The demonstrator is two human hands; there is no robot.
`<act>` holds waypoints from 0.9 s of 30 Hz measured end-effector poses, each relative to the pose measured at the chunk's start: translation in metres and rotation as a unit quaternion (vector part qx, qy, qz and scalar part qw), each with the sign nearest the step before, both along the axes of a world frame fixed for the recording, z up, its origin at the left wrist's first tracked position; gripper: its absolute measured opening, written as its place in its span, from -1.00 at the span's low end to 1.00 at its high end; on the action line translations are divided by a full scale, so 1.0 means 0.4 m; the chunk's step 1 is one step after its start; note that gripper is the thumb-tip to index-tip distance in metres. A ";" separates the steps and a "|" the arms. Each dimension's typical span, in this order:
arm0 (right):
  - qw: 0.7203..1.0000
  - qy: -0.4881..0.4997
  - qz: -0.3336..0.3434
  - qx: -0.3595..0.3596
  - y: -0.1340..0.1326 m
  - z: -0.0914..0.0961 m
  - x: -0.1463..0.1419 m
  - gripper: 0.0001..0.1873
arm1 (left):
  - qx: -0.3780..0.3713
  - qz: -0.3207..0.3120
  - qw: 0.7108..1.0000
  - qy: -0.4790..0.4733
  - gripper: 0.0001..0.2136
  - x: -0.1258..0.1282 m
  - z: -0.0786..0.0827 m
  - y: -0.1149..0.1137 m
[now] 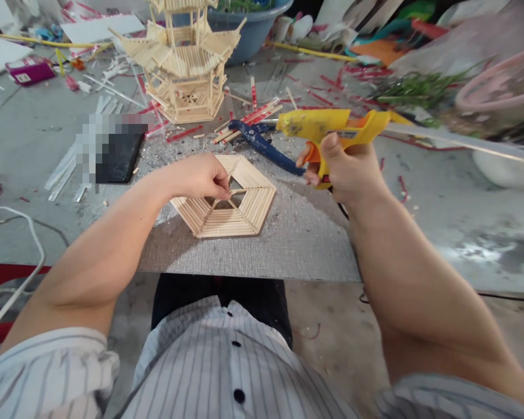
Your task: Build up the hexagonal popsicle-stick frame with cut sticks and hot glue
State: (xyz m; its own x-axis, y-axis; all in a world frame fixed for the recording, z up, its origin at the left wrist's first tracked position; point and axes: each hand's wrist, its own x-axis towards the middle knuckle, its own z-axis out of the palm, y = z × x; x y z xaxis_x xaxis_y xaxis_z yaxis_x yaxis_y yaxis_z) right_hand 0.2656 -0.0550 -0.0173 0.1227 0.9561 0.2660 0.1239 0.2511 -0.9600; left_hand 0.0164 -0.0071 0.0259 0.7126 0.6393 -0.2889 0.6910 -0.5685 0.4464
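Observation:
My left hand (201, 176) rests on a flat hexagonal panel of wooden sticks (231, 201), fingertips pinched together at its open middle; what they pinch is too small to name. My right hand (347, 171) is wrapped round the handle of a yellow glue gun (327, 125), a finger on its orange trigger, the nozzle pointing left above the table. The panel lies on a grey textured board (297, 233) in front of me.
A stick-built pagoda model (186, 64) stands behind the panel. Blue-handled cutters (264, 145) lie beside loose sticks. A black phone (120, 154), red and white scraps, a blue basin (248, 26) and a white cable (21, 233) surround the work area.

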 end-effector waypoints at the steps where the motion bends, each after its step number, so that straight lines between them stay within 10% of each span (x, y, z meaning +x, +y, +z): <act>1: 1.000 0.000 0.002 -0.002 0.001 -0.002 0.000 -0.34 | 0.001 -0.010 1.000 0.013 -0.81 0.001 0.001 -0.002; 27: 0.999 -0.016 0.032 0.003 0.007 -0.016 0.012 -0.41 | 0.047 -0.040 0.991 0.122 -0.77 0.026 -0.010 -0.021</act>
